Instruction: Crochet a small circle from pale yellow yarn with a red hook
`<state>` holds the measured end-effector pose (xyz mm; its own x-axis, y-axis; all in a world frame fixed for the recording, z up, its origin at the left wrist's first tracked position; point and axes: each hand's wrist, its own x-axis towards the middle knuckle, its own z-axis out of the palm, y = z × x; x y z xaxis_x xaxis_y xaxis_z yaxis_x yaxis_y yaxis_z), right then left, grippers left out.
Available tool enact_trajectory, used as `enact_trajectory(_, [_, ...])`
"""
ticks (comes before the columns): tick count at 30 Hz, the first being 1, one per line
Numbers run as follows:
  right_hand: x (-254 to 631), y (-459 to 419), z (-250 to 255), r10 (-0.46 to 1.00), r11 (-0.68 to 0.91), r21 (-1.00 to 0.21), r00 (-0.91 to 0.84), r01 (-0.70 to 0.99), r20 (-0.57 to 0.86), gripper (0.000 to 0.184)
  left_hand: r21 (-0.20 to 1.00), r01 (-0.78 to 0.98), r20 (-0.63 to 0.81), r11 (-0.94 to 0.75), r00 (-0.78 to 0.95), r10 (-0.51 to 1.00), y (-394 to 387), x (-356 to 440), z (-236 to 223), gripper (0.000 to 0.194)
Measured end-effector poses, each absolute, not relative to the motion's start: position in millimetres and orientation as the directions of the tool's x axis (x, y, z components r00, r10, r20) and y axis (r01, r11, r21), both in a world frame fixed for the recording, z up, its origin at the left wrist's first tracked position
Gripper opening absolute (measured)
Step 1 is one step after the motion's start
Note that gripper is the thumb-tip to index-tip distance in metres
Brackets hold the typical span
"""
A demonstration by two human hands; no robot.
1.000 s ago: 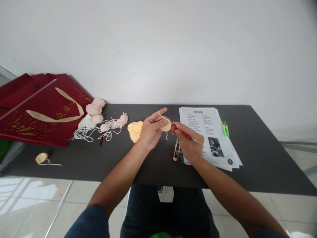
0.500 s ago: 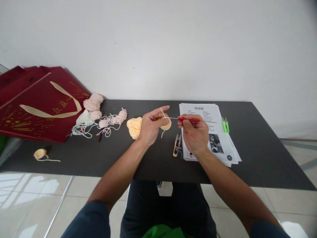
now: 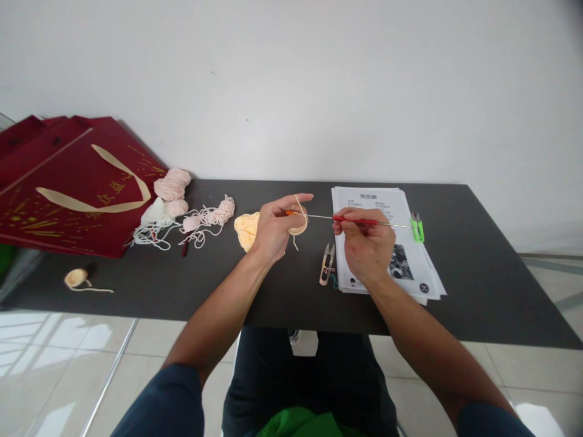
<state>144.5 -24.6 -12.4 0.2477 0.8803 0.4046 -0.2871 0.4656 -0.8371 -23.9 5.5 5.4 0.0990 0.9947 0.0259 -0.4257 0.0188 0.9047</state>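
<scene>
My left hand (image 3: 276,227) pinches a small cream crochet piece (image 3: 298,229), its index finger stretched out with yarn looped over it. A short tail of yarn hangs below the piece. Between thumb and fingers, my right hand (image 3: 365,240) grips a crochet hook (image 3: 359,221) by its red handle. The hook's thin metal shaft reaches left to the crochet piece; its tip is hidden there. Something small and orange shows by the left thumb. Just behind the left hand lies a pale yellow yarn ball (image 3: 246,231).
Printed sheets (image 3: 364,282) lie under the right hand, with green thread snips (image 3: 417,228) on their right edge and beige snips (image 3: 326,265) at their left. Pink and white yarn (image 3: 172,184), a small cream crocheted cup (image 3: 75,278) and dark red bags (image 3: 77,188) occupy the left.
My right hand has moved slightly right with the hook, drawing more shaft away from the left hand. The crochet piece has shifted a little left and turned in the left fingers.
</scene>
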Motion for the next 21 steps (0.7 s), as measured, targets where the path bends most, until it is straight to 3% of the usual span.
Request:
enact_trajectory(14, [149.4,-22.5,-7.4,0.937,0.348,-0.854,0.124,-0.388,0.325,0.015,0.862,-0.487,-0.004,0.142,0.274,0.962,9.6,-30.0,4.5,0.029])
enact_trajectory(21, [150.3,-15.4,-10.7,0.997,0.068,-0.815,0.02,-0.575,0.069,0.024,0.865,-0.489,0.022,0.116,0.269,0.963,9.2,-29.9,2.0,0.02])
